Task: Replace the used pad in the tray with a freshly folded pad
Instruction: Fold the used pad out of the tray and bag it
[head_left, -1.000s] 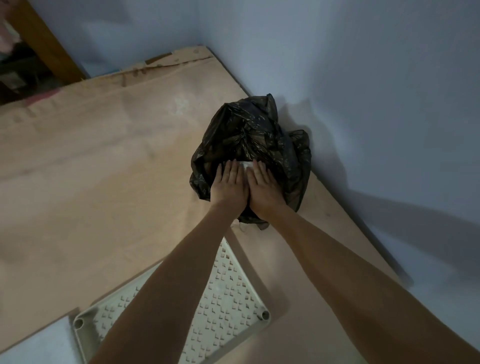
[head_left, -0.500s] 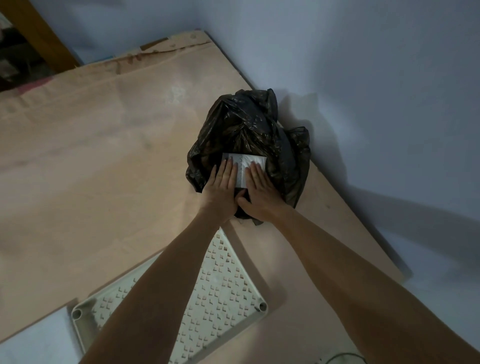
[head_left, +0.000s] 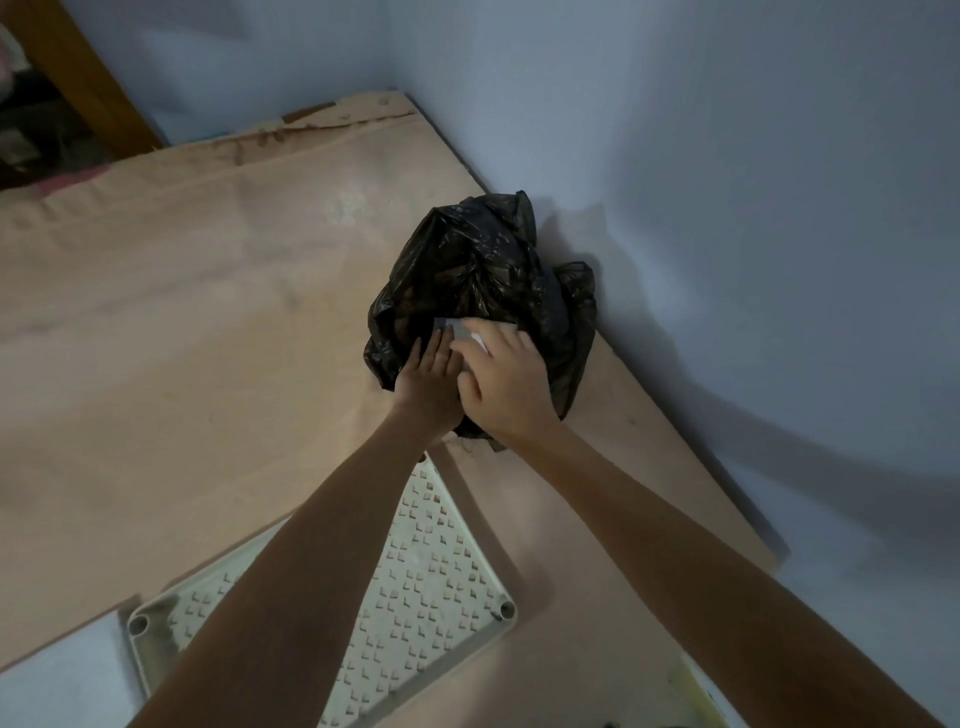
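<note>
Two hands meet at the mouth of the black plastic bag, over a folded white pad of which only a corner shows. The left hand lies flat with straight fingers against the pad and the bag; the right hand curls over the pad from above, apparently gripping it. The risk, as I judge it, is that the thin bag snags or drags along, or that the pad unfolds under a one-sided grip. The perforated tray sits nearer, beneath the forearms, on the pink sheet, with no pad visible on it.
</note>
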